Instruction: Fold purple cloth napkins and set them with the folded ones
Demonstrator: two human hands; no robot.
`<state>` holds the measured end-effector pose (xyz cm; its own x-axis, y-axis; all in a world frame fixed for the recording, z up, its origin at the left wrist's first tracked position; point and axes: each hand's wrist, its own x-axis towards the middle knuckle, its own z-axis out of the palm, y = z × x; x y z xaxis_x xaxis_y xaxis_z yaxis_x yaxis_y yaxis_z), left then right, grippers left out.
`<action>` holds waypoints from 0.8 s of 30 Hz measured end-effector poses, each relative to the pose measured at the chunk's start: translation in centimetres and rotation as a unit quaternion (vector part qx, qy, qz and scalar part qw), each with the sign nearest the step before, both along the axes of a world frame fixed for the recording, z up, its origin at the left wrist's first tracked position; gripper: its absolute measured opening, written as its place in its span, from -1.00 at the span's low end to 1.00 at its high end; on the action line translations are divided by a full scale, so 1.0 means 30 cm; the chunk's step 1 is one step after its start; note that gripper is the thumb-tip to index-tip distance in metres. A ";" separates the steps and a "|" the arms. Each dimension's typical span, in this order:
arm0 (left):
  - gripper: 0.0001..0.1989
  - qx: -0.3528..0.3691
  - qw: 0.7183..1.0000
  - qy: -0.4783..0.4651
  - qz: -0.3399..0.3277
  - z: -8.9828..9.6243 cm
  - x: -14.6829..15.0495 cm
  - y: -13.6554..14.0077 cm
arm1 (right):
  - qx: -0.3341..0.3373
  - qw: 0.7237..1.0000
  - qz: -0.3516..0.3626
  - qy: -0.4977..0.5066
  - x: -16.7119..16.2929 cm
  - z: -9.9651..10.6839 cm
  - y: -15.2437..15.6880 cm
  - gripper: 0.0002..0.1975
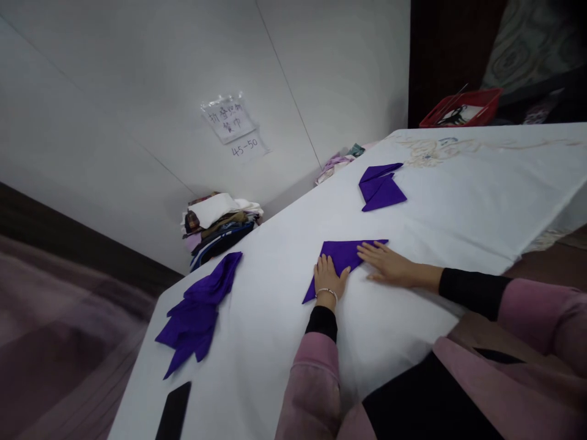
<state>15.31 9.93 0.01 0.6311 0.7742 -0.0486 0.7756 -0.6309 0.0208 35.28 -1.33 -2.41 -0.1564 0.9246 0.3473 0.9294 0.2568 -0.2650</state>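
We press both palms flat on the purple napkin at the table's near middle: left hand pins the lower fold, right hand flattens the upper edge. Neither grip is clenched; spread fingers keep the creases sharp.

The folded purple napkin is matt woven cloth, smooth where pressed flat. The table wears a white matt cloth cover, faintly creased. The loose purple napkins look soft and rumpled. The red basket is glossy plastic; the wall sign sits in shiny plastic film.
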 end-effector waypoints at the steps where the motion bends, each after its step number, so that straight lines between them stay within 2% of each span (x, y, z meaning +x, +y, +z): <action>1: -0.16 0.002 1.000 -0.002 0.000 0.000 0.000 0.000 | -0.017 1.000 0.014 0.003 -0.022 -0.002 0.001 -0.29; 5: -0.18 0.008 1.000 -0.004 -0.005 0.003 -0.001 -0.004 | -0.064 0.997 -0.011 0.030 -0.027 -0.005 0.006 -0.29; 13: -0.19 -0.001 1.000 0.006 0.002 0.010 0.001 -0.009 | -0.083 0.992 -0.021 0.089 0.119 0.010 -0.020 -0.36; 17: -0.17 -0.006 1.000 -0.001 -0.003 0.007 -0.001 -0.008 | -0.077 0.962 -0.126 0.228 0.189 0.019 -0.024 -0.40; 20: -0.17 -0.012 1.000 -0.007 -0.003 0.004 -0.001 -0.004 | -0.048 0.939 -0.179 0.290 0.229 0.019 -0.018 -0.49; 24: -0.16 -0.021 1.000 -0.010 -0.004 0.008 0.000 -0.002 | -0.074 0.953 -0.156 0.248 0.245 0.017 -0.008 -0.70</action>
<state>15.32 9.86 0.24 0.6386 0.7666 -0.0676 0.7695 -0.6355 0.0635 42.62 -1.56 -1.89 0.2832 0.9439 0.1699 0.7050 -0.0847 -0.7041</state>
